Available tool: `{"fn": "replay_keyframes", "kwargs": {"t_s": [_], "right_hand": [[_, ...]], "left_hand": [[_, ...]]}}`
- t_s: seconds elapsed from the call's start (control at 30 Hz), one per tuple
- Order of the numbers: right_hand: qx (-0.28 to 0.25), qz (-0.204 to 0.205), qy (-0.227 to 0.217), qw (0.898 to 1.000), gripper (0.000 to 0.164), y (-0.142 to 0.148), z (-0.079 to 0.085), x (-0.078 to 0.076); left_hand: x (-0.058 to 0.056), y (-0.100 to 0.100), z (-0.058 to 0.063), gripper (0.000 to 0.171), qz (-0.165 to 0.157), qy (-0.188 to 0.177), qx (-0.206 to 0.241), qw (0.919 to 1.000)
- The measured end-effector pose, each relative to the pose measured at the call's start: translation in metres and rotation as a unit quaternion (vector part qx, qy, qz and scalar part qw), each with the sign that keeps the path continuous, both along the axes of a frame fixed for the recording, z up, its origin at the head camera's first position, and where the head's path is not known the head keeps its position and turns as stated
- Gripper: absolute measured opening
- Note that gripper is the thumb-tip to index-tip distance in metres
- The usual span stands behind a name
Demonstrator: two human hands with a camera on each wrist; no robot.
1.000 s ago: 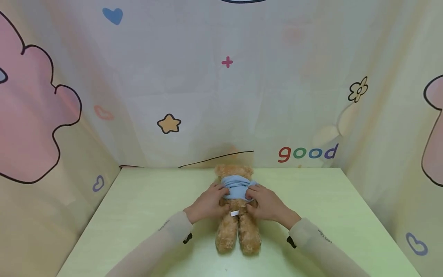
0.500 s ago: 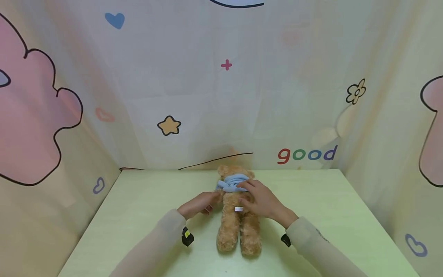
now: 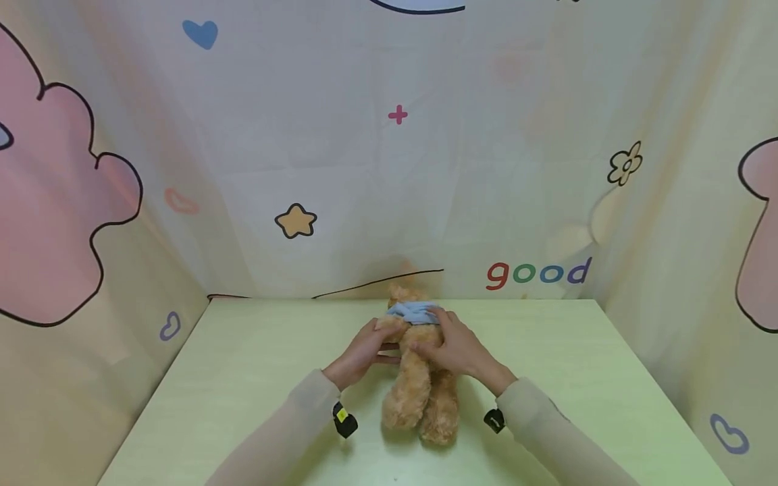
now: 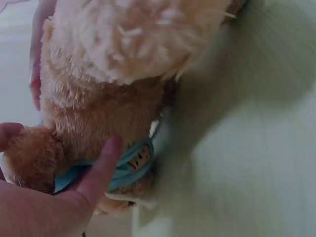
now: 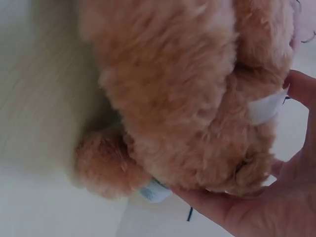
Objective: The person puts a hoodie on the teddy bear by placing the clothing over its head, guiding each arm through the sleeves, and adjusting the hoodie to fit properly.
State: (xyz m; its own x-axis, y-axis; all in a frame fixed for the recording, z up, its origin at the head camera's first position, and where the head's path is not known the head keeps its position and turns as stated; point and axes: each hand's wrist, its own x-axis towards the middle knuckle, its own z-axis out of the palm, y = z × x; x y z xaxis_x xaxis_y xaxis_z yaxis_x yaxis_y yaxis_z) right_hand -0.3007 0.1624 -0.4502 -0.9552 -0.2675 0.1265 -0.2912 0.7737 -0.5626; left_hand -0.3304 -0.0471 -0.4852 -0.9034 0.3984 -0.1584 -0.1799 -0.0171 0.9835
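Observation:
A light-brown plush teddy bear (image 3: 410, 395) is tilted onto its side on the table, legs toward me. Its blue shirt (image 3: 412, 312) is bunched up high near the head. At the bear's left side, my left hand (image 3: 361, 352) grips around its arm, and a finger lies against the furry belly in the left wrist view, near the rucked shirt (image 4: 129, 168). My right hand (image 3: 467, 347) holds the body from the other side, thumb on the back. A white tag (image 5: 265, 106) sticks out of the fur in the right wrist view. The bear's face is hidden.
The pale green table (image 3: 261, 351) ends at a printed curtain (image 3: 340, 148) behind, close to the bear's head. More curtain hangs along the left and right sides. A dark wrist device (image 3: 345, 420) sits below the left cuff.
The bear has rolled from lying flat onto its side, and its shirt has ridden higher. My left hand let go of the shirt, then moved to the arm. The right hand stayed on the bear.

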Motion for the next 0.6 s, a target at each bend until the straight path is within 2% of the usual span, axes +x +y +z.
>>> {"fn": "replay_keyframes", "kwargs": {"t_s": [0.1, 0.17, 0.2, 0.23, 0.27, 0.33, 0.37, 0.4, 0.43, 0.47, 0.53, 0.6], "right_hand": [[-0.066, -0.015, -0.047, 0.997, 0.086, -0.002, -0.002, -0.005], [-0.136, -0.018, -0.092, 0.986, 0.083, -0.001, -0.005, -0.009], [-0.176, -0.018, -0.121, 0.977, 0.080, 0.000, -0.007, -0.011], [-0.226, -0.012, -0.154, 0.962, 0.076, 0.001, -0.008, -0.013], [-0.279, -0.004, -0.191, 0.941, 0.072, 0.003, -0.010, -0.014], [-0.365, 0.019, -0.266, 0.892, 0.067, 0.006, -0.015, -0.017], [-0.388, 0.029, -0.294, 0.873, 0.066, 0.007, -0.018, -0.018], [-0.401, 0.033, -0.312, 0.861, 0.064, 0.008, -0.020, -0.019], [-0.401, 0.036, -0.323, 0.856, 0.063, 0.007, -0.022, -0.019], [-0.390, 0.035, -0.326, 0.860, 0.062, 0.008, -0.024, -0.019], [-0.349, 0.025, -0.308, 0.885, 0.063, 0.009, -0.027, -0.020], [-0.302, 0.011, -0.266, 0.916, 0.064, 0.013, -0.027, -0.020]], "left_hand": [[0.004, 0.000, 0.013, 0.046, -0.001, 0.032, -0.026, 0.9992], [0.006, -0.003, 0.022, 0.045, -0.015, 0.055, -0.037, 0.9977], [0.006, -0.005, 0.025, 0.045, -0.024, 0.067, -0.043, 0.9966], [0.007, -0.006, 0.030, 0.046, -0.035, 0.079, -0.048, 0.9951], [0.007, -0.008, 0.034, 0.047, -0.047, 0.091, -0.055, 0.9933], [0.006, -0.010, 0.041, 0.052, -0.071, 0.109, -0.079, 0.9883], [0.006, -0.011, 0.046, 0.054, -0.085, 0.116, -0.094, 0.9853], [0.005, -0.012, 0.048, 0.054, -0.097, 0.119, -0.108, 0.9822], [0.004, -0.013, 0.050, 0.055, -0.109, 0.120, -0.119, 0.9796], [0.003, -0.014, 0.050, 0.055, -0.120, 0.121, -0.132, 0.9765], [0.003, -0.016, 0.048, 0.054, -0.138, 0.126, -0.151, 0.9707], [0.003, -0.020, 0.042, 0.051, -0.141, 0.139, -0.169, 0.9655]]}}
